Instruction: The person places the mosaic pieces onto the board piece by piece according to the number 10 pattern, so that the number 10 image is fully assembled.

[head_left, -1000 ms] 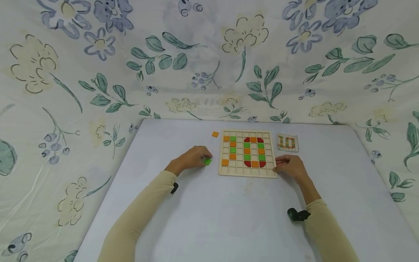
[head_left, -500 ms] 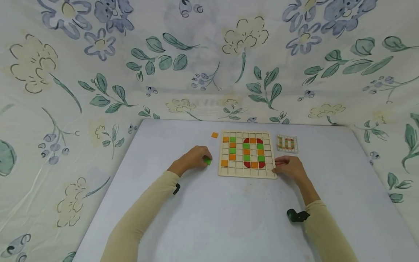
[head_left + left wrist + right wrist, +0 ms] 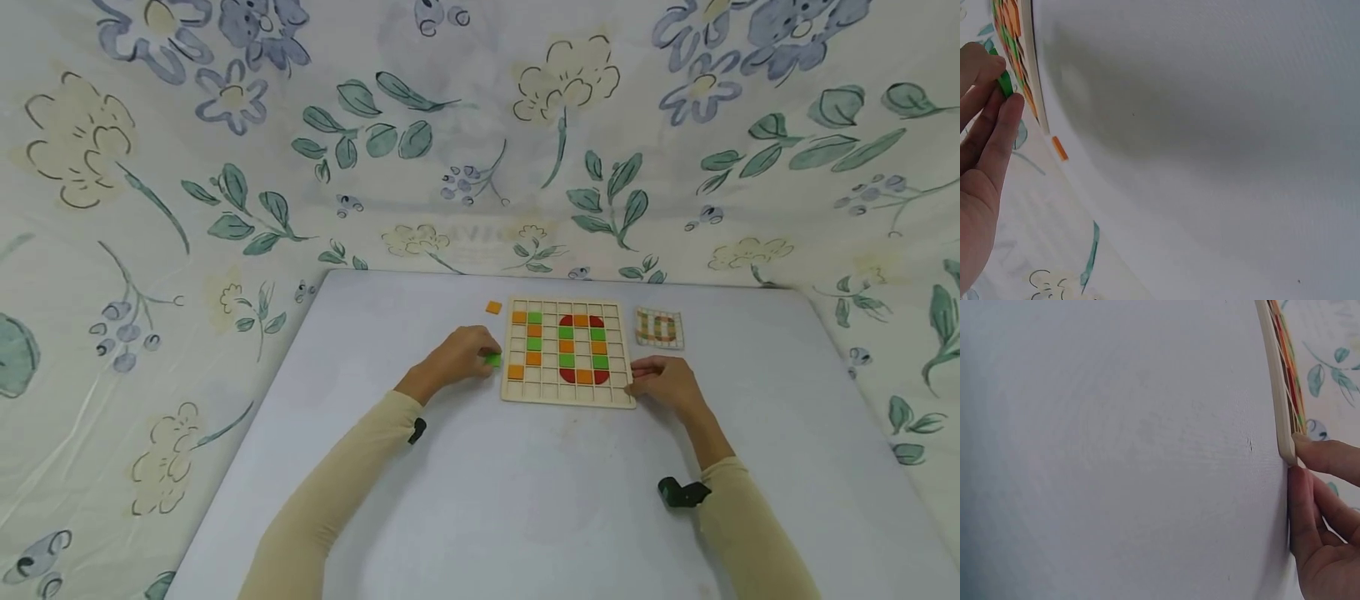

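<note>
A square wooden grid board (image 3: 551,391) lies on the table, with orange, green and red tiles set in its cells. Its right part carries a ring of red corners with green and orange squares; a column of orange and green squares runs down its left part. Just off the board's left edge, my left hand (image 3: 459,358) pinches a green square tile (image 3: 1005,84) between thumb and fingers. At the near right corner, my right hand (image 3: 670,385) holds the board, its thumb (image 3: 1322,455) over the rim and fingers against the side.
A loose orange tile (image 3: 492,307) lies beyond my left hand, beside the board's far left corner. To the right of the board is a small card (image 3: 659,328) printed with a similar coloured pattern. Floral cloth (image 3: 480,167) hangs behind the white table (image 3: 480,500).
My left hand has carried the green tile a little to the right, up close to the board's left edge. The right hand stays at the board's corner.
</note>
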`<state>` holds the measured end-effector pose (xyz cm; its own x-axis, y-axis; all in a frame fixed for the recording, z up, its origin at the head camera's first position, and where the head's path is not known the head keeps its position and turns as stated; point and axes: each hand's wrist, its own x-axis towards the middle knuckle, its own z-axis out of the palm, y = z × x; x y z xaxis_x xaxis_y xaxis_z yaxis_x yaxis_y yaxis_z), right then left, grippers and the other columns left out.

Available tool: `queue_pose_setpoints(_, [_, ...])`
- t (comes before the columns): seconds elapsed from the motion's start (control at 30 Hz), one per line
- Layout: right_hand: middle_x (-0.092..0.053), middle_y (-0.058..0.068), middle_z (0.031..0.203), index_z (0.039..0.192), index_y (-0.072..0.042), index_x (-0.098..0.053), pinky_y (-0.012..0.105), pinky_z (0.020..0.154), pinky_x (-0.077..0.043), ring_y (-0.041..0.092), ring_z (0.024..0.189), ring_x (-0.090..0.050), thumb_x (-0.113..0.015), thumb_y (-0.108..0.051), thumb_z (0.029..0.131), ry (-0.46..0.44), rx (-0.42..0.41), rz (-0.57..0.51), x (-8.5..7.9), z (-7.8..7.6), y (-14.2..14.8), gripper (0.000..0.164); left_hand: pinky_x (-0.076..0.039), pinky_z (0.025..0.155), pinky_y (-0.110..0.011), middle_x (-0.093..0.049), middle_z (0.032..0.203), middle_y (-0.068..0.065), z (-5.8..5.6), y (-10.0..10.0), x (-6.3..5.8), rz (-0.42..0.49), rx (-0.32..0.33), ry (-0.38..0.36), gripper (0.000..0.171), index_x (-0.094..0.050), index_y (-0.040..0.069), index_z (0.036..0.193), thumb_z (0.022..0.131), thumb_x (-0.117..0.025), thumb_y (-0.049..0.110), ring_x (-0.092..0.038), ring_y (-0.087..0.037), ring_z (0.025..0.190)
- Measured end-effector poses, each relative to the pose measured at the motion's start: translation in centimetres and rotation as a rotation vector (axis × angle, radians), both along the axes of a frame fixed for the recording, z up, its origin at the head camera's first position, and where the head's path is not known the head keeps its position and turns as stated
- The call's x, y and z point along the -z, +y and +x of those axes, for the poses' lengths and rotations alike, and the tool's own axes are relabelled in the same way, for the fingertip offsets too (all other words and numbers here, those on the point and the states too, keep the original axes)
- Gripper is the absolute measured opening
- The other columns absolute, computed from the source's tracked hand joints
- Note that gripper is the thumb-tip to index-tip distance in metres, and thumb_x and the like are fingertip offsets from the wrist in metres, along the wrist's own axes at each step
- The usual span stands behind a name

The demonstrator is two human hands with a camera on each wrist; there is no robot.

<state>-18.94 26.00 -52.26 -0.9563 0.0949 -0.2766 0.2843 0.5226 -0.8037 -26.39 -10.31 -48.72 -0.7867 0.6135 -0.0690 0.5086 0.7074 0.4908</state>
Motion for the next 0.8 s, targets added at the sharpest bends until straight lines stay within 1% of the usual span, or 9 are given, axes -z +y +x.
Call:
queue_pose_setpoints(0.1, [-0.069, 0.011, 0.099, 0.116, 0.004, -0.065, 0.026, 0.075, -0.048, 0.020, 0.087, -0.063, -0.082, -0.013, 0.074, -0.003, 0.001, -0.007, -0.2, 0.0, 0.2, 0.048, -0.049, 0.081, -0.024, -0.064, 0.098, 0.001, 0.2, 1.0, 0.0, 0.016, 0.011, 0.000, 0.032, -0.072, 0.003, 0.111, 0.079, -0.076, 0.006, -0.057, -0.012, 0.089])
queue_pose_setpoints(0.17, [-0.069, 0.011, 0.099, 0.116, 0.004, -0.065, 0.026, 0.075, -0.048, 0.020, 0.087, -0.063, -0.082, -0.013, 0.074, -0.006, 0.004, -0.012, -0.3, 0.0, 0.1, 0.049, -0.049, 0.081, -0.025, -0.065, 0.099, 0.000, 0.4, 1.5, 0.1, 0.024, 0.032, 0.010, 0.031, -0.073, 0.002, 0.110, 0.079, -0.076, 0.006, -0.057, -0.013, 0.088])
queue_pose_setpoints(0.3, [-0.069, 0.011, 0.100, 0.117, 0.003, -0.065, 0.027, 0.075, -0.048, 0.020, 0.087, -0.063, -0.082, -0.014, 0.074, -0.010, 0.004, -0.012, -0.3, 0.0, 0.1, 0.049, -0.049, 0.081, -0.026, -0.066, 0.101, -0.001, 0.7, 2.6, 0.7, -0.003, 0.072, 0.063, 0.031, -0.073, 0.002, 0.111, 0.080, -0.074, 0.007, -0.057, -0.013, 0.088])
queue_pose_setpoints(0.43, [-0.069, 0.011, 0.099, 0.116, 0.003, -0.065, 0.027, 0.075, -0.048, 0.020, 0.086, -0.063, -0.082, -0.013, 0.074, -0.007, 0.007, -0.008, -0.2, -0.1, 0.1, 0.048, -0.048, 0.081, -0.025, -0.067, 0.102, -0.001, 1.0, 3.5, 1.2, -0.036, 0.092, 0.115, 0.030, -0.073, 0.004, 0.111, 0.081, -0.073, 0.009, -0.056, -0.012, 0.089])
queue_pose_setpoints(0.67, [-0.069, 0.012, 0.100, 0.116, 0.004, -0.065, 0.025, 0.074, -0.049, 0.019, 0.086, -0.063, -0.082, -0.012, 0.074, -0.004, 0.012, -0.027, 0.1, -0.2, 0.0, 0.048, -0.048, 0.076, -0.024, -0.064, 0.094, -0.002, 1.2, 4.6, 1.0, -0.070, 0.110, 0.152, 0.026, -0.075, 0.004, 0.106, 0.081, -0.074, 0.009, -0.053, -0.014, 0.084])
queue_pose_setpoints(0.8, [-0.069, 0.012, 0.100, 0.116, 0.003, -0.065, 0.026, 0.075, -0.049, 0.019, 0.087, -0.063, -0.082, -0.012, 0.074, -0.009, 0.020, -0.019, 0.1, -0.2, 0.0, 0.048, -0.046, 0.072, -0.022, -0.063, 0.092, 0.000, 1.2, 5.3, 1.1, -0.099, 0.126, 0.169, 0.023, -0.076, 0.005, 0.104, 0.082, -0.074, 0.011, -0.051, -0.013, 0.083])
